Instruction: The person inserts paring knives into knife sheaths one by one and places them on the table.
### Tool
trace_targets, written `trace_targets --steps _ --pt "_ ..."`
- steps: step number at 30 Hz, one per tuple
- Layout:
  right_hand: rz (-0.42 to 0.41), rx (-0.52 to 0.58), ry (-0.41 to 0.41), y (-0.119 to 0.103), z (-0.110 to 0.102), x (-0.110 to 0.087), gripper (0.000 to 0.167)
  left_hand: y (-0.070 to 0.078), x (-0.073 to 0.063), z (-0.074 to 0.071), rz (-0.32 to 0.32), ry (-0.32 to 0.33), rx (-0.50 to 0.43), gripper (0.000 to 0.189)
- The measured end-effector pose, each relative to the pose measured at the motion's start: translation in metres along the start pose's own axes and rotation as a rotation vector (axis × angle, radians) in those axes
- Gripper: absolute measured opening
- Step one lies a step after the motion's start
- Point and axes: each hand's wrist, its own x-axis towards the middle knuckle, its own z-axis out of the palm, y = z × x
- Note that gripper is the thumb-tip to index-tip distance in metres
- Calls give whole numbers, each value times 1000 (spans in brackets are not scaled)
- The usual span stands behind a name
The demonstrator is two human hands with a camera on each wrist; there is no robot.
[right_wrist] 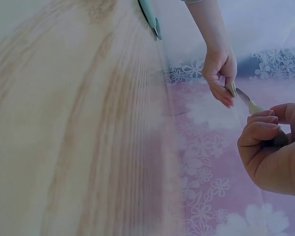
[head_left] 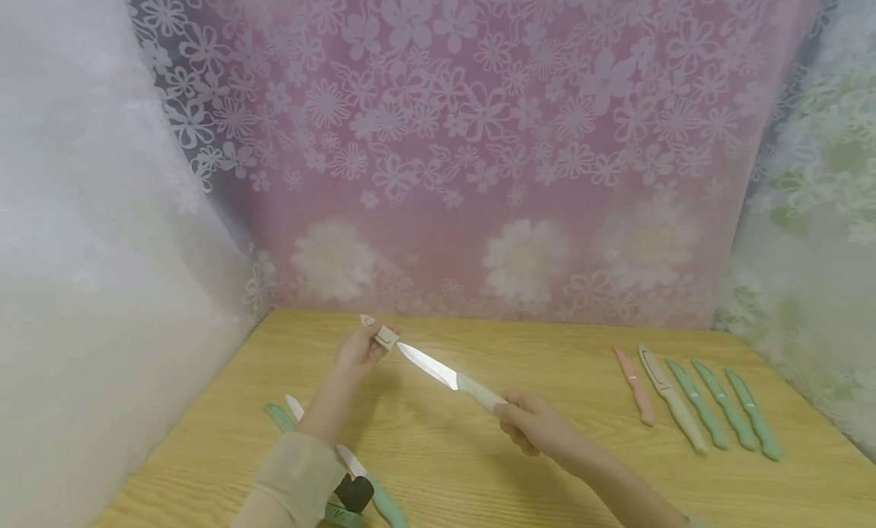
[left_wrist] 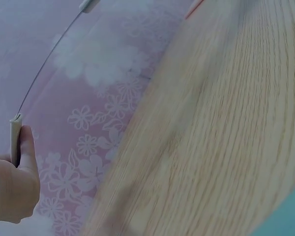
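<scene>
My left hand (head_left: pixel 357 349) grips a cream knife sheath (head_left: pixel 387 338) between thumb and fingers, its mouth turned to the right. In my right hand (head_left: pixel 537 425) is a kitchen knife, held by its pale handle (head_left: pixel 479 393). The bare, shiny blade (head_left: pixel 427 367) points up and left, with its tip at the sheath's mouth. From the left wrist view the blade (left_wrist: pixel 46 59) lines up with the slot of the sheath (left_wrist: pixel 14 140); whether the tip is inside, I cannot tell. Both hands are above the wooden table (head_left: pixel 438 467).
At the right lie a pink knife (head_left: pixel 635 387), a cream sheathed knife (head_left: pixel 671 399) and three green knives (head_left: pixel 698 402) in a row. Near my left forearm are a green sheath (head_left: pixel 279 417), a white blade (head_left: pixel 295 407) and a green-handled knife (head_left: pixel 386 504). A floral curtain (head_left: pixel 479 170) hangs behind.
</scene>
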Motion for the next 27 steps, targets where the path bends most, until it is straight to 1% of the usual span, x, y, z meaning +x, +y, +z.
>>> trace_targets --steps 3,7,10,13,17,21,25,27 --pt "10 5 4 -1 1 0 21 -1 0 2 2 12 18 45" --pt "4 -3 9 0 2 -1 22 -2 -1 2 -6 19 2 45" --pt "-2 -3 18 0 4 -2 23 -3 -1 3 3 16 -9 46" --pt "12 8 32 1 6 -3 22 -5 -2 3 11 34 -3 45" --pt "24 18 42 3 9 -3 22 -8 -1 2 11 64 10 43" --pt "35 18 47 4 11 -2 22 -11 -2 1 15 78 29 40" --pt "49 18 71 6 14 0 23 -12 -3 2 23 85 48 38" --pt "40 7 78 6 17 2 22 -13 -3 3 32 77 59 38"
